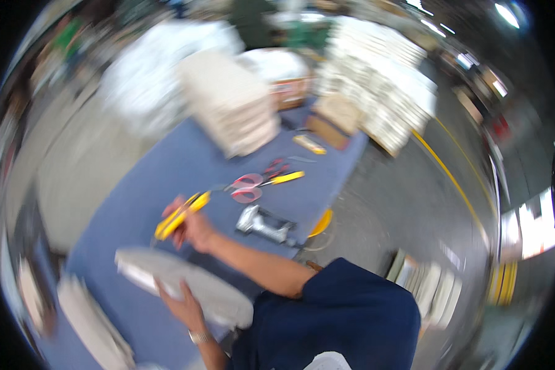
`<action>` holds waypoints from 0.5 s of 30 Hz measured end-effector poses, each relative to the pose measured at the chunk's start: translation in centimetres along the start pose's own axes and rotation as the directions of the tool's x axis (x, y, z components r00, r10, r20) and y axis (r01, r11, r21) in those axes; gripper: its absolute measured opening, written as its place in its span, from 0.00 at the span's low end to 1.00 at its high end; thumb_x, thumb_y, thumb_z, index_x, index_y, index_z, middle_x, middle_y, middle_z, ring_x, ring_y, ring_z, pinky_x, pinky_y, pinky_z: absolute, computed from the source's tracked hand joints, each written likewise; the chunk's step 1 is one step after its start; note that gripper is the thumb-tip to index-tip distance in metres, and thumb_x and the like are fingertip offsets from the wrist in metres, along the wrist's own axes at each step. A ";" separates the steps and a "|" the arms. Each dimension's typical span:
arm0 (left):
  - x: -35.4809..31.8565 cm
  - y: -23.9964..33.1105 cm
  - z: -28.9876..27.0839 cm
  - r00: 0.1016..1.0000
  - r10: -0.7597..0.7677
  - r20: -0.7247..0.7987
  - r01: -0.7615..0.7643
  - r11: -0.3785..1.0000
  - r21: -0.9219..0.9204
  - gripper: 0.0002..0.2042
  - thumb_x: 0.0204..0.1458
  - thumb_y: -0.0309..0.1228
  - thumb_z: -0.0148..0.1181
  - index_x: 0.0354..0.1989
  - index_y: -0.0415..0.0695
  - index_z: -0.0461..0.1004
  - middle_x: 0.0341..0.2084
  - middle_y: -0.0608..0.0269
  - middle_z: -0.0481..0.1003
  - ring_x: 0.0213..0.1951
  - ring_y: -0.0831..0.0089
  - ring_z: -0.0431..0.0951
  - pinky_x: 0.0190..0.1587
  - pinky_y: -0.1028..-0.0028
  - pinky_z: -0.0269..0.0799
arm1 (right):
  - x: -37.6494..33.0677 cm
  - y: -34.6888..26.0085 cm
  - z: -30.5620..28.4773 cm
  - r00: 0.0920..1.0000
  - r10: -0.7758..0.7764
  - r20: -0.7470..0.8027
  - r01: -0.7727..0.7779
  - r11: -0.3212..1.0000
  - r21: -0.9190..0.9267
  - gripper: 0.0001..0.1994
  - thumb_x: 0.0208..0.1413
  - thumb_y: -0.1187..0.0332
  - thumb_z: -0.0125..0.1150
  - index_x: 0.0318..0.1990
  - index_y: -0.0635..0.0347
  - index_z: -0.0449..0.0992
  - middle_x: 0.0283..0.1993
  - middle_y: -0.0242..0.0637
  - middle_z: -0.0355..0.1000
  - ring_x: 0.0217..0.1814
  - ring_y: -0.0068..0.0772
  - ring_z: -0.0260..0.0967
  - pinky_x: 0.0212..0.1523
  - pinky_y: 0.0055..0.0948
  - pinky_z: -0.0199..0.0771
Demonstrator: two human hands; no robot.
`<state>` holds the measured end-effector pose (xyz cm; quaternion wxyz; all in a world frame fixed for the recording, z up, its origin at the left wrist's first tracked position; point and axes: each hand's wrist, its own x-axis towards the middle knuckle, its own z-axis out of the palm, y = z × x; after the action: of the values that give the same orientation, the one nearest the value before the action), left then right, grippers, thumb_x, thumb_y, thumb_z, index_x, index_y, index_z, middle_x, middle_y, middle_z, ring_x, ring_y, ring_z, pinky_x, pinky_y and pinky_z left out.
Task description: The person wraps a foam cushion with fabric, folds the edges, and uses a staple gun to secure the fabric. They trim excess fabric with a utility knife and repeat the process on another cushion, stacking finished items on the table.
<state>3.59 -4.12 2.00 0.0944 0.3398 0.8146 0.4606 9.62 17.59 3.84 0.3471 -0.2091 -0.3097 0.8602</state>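
Note:
My right hand [195,229] is closed around a yellow utility knife [182,216], its tip pointing down near the far end of a long beige cushion [206,287]. With a watch at the wrist, my left hand [184,308] grips the cushion's near side, where a white face shows. The cushion lies tilted over the blue table [148,176], close to my body. Beyond my right forearm rests a silver and black staple gun [266,225]. Pink-handled scissors [247,188] lie farther off, beside a yellow-handled tool [288,177]. Motion blurs the finer details.
A stack of beige cushions [228,102] stands on the table's far part, by a tub [285,80] and a cardboard box [334,120]. Another cushion [95,324] lies at left. White stacked pieces [379,80] stand beyond. More cushions [431,293] are at right.

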 end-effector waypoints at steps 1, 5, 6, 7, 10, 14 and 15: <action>1.5 -1.1 -0.6 1.000 0.007 -0.023 -0.007 1.000 -0.014 0.35 0.60 0.31 0.65 0.73 0.34 0.58 0.71 0.42 0.62 0.71 0.52 0.63 0.74 0.58 0.55 | 0.0 0.5 0.6 0.999 -0.021 0.028 0.019 0.995 0.096 0.26 0.72 0.41 0.44 0.54 0.55 0.72 0.40 0.48 0.79 0.26 0.34 0.77 0.22 0.35 0.81; 7.5 -3.2 0.6 0.970 -0.013 -0.242 0.028 0.998 0.056 0.21 0.57 0.36 0.69 0.55 0.40 0.75 0.54 0.51 0.77 0.59 0.54 0.75 0.64 0.60 0.67 | -0.1 -1.0 0.7 0.985 -0.084 0.151 0.064 0.989 0.134 0.28 0.75 0.45 0.40 0.66 0.59 0.66 0.50 0.59 0.78 0.37 0.43 0.82 0.40 0.41 0.86; 8.5 -3.7 0.5 0.954 -0.029 -0.298 0.055 0.995 0.080 0.18 0.57 0.36 0.69 0.51 0.40 0.77 0.49 0.51 0.79 0.55 0.53 0.77 0.60 0.60 0.70 | -0.1 -0.9 1.1 0.982 -0.083 0.172 0.065 0.992 0.106 0.31 0.74 0.42 0.39 0.66 0.61 0.67 0.51 0.58 0.78 0.39 0.42 0.81 0.40 0.40 0.86; 9.3 -3.1 -0.2 0.944 -0.129 -0.305 0.144 0.989 0.026 0.17 0.56 0.38 0.69 0.47 0.39 0.77 0.45 0.50 0.79 0.50 0.53 0.79 0.56 0.61 0.71 | -0.1 -0.6 1.8 0.981 -0.082 0.179 0.070 0.995 0.071 0.32 0.74 0.42 0.39 0.66 0.63 0.67 0.51 0.57 0.79 0.40 0.41 0.81 0.41 0.38 0.86; 10.2 -3.2 -1.4 0.927 -0.226 -0.299 0.245 0.969 0.028 0.13 0.56 0.37 0.67 0.41 0.40 0.78 0.44 0.52 0.78 0.47 0.52 0.79 0.51 0.59 0.73 | 0.2 0.8 2.3 0.964 -0.094 0.249 0.114 0.991 -0.070 0.31 0.75 0.43 0.38 0.66 0.62 0.66 0.51 0.55 0.78 0.41 0.38 0.81 0.43 0.35 0.84; 10.9 -3.5 -1.1 0.910 -0.276 -0.309 0.298 0.954 0.027 0.16 0.55 0.41 0.68 0.39 0.39 0.78 0.43 0.51 0.79 0.45 0.53 0.80 0.49 0.60 0.73 | 0.8 2.3 2.0 0.962 -0.120 0.243 0.171 0.965 -0.199 0.23 0.73 0.53 0.50 0.64 0.62 0.66 0.50 0.49 0.78 0.42 0.33 0.80 0.43 0.33 0.83; 11.4 -3.4 -1.2 0.905 -0.284 -0.318 0.309 0.951 0.031 0.18 0.55 0.43 0.68 0.39 0.39 0.78 0.42 0.50 0.80 0.45 0.54 0.80 0.49 0.61 0.74 | 1.1 2.6 2.1 0.963 -0.123 0.238 0.182 0.952 -0.246 0.21 0.73 0.56 0.53 0.63 0.62 0.67 0.49 0.48 0.78 0.42 0.32 0.80 0.43 0.33 0.83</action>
<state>-7.14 1.21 1.72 0.0207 0.1392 0.8792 0.4553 6.41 16.12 3.42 0.3452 -0.1325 -0.4739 0.7992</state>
